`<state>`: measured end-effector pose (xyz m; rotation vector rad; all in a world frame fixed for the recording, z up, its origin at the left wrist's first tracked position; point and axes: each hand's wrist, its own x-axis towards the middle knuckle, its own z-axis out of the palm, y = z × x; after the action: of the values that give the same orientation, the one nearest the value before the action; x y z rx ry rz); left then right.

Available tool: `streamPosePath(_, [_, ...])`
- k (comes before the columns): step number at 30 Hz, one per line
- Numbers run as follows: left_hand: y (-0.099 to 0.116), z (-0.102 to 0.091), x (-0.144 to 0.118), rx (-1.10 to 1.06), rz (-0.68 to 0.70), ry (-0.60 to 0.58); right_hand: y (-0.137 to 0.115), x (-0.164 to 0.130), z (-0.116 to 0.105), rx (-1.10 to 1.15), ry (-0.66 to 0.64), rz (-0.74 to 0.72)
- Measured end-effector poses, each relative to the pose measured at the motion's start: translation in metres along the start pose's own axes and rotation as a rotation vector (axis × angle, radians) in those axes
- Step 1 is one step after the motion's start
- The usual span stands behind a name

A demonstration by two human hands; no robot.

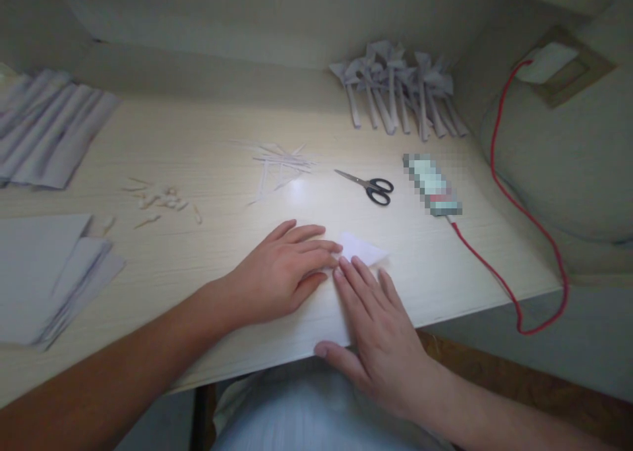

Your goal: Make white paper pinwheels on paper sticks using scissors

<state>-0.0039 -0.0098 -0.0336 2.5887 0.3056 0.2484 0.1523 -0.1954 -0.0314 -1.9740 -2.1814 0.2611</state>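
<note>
**Two flat hands pressing a small white paper on the desk**

Both hands lie flat on the wooden desk (208,167), close to its front edge. The left hand (281,273) is open, palm down, with the fingers straight and kept together; the fingertips rest on the left edge of a small folded piece of white paper (363,248). The right hand (378,335) is also open and flat, its fingers stretched forward and touching the lower edge of the same paper, while the thumb hangs over the front edge of the desk. The fingertips of the two hands almost meet. Neither hand grips anything; they only press down.

The paper lies just in front of the hands, in the bright spot of light, and most of it is visible beyond the fingers.

Behind it, a little to the right, lie black-handled scissors (368,186), closed. Near them is a blurred object (432,185) with a red cable (499,276) running off the desk. At the back stands a group of folded paper figures (398,88). Thin paper strips (279,164) and small scraps (161,200) lie in the middle and left. Sheets of paper (47,273) are stacked at the left edge, and more folded sheets (49,128) behind them.
</note>
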Motion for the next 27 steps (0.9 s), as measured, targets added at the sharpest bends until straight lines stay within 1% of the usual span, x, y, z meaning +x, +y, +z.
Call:
streamPosePath(4, [0.001,-0.002,0.001,0.003,-0.021,-0.013,0.002,-0.004,0.005,-0.018,-0.008,0.050])
streamPosePath(10, [0.000,-0.004,0.003,-0.006,-0.020,-0.019,0.021,-0.018,0.005,-0.064,0.056,0.168])
streamPosePath(13, [0.003,-0.006,0.004,0.001,-0.018,-0.013,0.028,-0.023,0.008,-0.085,0.085,0.178])
streamPosePath(16, [0.008,-0.008,0.009,0.035,0.002,-0.009,0.029,-0.025,0.010,-0.093,0.100,0.185])
streamPosePath(20, [0.013,-0.003,0.022,0.079,0.026,0.023,0.028,-0.023,0.011,-0.107,0.106,0.180])
streamPosePath(23, [0.010,0.002,0.029,0.066,0.039,0.060,0.029,-0.021,0.009,-0.109,0.107,0.182])
streamPosePath(27, [0.003,0.004,0.032,0.039,0.047,0.063,0.031,-0.018,0.006,-0.083,0.131,0.201])
